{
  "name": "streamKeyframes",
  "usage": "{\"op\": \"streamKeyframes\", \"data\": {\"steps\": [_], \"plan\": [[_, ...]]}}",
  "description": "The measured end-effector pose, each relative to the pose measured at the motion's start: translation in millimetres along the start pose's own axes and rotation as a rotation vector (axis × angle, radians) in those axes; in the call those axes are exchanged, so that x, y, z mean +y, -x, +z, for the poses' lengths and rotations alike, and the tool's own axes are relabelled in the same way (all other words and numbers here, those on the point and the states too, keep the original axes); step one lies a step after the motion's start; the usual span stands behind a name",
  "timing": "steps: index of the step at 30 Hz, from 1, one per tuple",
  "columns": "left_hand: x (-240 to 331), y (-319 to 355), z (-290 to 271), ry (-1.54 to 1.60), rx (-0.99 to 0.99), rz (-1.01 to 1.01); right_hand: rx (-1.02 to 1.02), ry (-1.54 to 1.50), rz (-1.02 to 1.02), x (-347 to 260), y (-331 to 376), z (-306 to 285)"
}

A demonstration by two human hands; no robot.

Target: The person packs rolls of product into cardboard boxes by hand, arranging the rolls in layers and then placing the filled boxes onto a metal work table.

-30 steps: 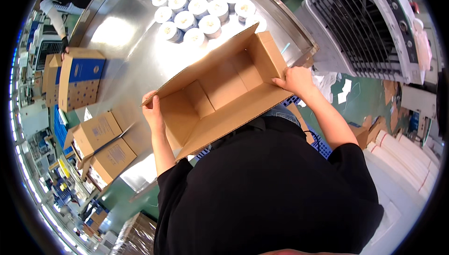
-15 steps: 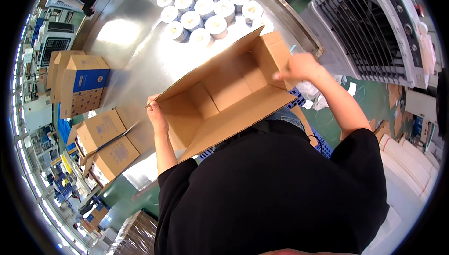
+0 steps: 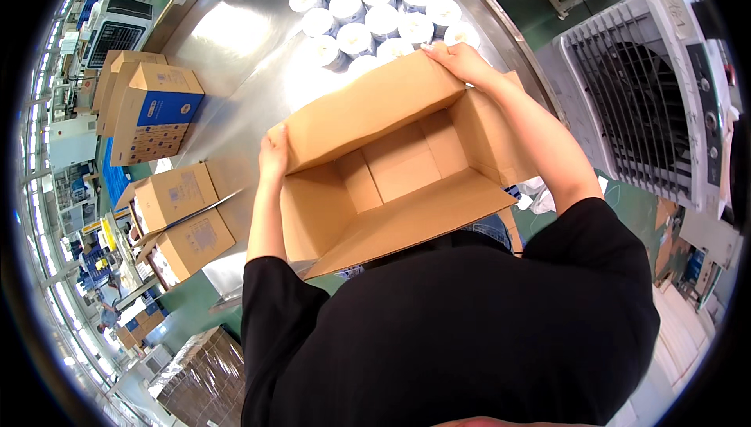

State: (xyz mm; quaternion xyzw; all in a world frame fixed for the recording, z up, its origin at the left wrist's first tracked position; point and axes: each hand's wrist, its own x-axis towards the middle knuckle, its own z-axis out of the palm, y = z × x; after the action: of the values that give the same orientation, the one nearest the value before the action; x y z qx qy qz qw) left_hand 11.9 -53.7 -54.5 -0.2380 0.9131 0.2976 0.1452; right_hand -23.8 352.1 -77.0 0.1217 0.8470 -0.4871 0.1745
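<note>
An open brown cardboard box [image 3: 395, 165] sits in front of me at the near edge of the metal table, with nothing visible inside it. My left hand [image 3: 274, 154] grips the left end of the far flap [image 3: 364, 110], its fingers partly hidden behind the cardboard. At the right end of that flap, my right hand [image 3: 463, 64] is closed over the upper edge. The far flap leans outward, while the near flap [image 3: 415, 227] stretches toward my body. Just beyond the box stand several white tubs [image 3: 381, 21] with blue markings, grouped in rows.
On the left, the metal table [image 3: 235, 75] holds brown cartons [image 3: 176, 192] and a blue-and-brown carton [image 3: 166, 110]. A large grey air cooler [image 3: 626, 82] stands to the right, past the table's raised edge. Wrapped cartons [image 3: 199, 380] are stacked at the lower left.
My right hand has moved from the box's right side to the far flap's edge. The far flap has tipped outward, with my left hand still at its left end. The view has shifted.
</note>
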Motion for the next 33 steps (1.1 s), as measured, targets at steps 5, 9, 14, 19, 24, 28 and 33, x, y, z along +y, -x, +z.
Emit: {"op": "streamKeyframes", "data": {"steps": [5, 9, 14, 19, 24, 28, 33], "plan": [[59.5, 16.2, 40.6, -0.683, -0.24, 0.868, -0.066, 0.134, 0.065, 66.8, -36.2, 1.4], [54.0, -4.8, 82.1, -0.223, -1.185, 0.485, -0.556, 0.355, 0.186, 75.6, -34.8, 14.0], [62.0, -44.9, 165.6, -0.308, -0.537, 0.43, -0.052, 0.59, 0.24, 62.5, -45.9, 8.4], [123.3, -95.5, 235.5, -0.345, -0.105, 0.28, -0.068, 0.913, 0.302, 106.6, -73.7, -35.2], [163.1, -91.6, 259.7, -0.355, 0.003, -0.031, -0.295, 0.621, -0.047, 156.4, -97.4, -44.2], [152.7, -87.5, 266.8, -0.336, 0.111, 0.117, -0.361, 0.649, 0.02, 139.5, -108.1, -38.2], [157.1, -98.5, 263.3, -0.36, 0.035, 0.1, -0.288, 0.593, -0.072, 155.0, -106.1, -32.2]]}}
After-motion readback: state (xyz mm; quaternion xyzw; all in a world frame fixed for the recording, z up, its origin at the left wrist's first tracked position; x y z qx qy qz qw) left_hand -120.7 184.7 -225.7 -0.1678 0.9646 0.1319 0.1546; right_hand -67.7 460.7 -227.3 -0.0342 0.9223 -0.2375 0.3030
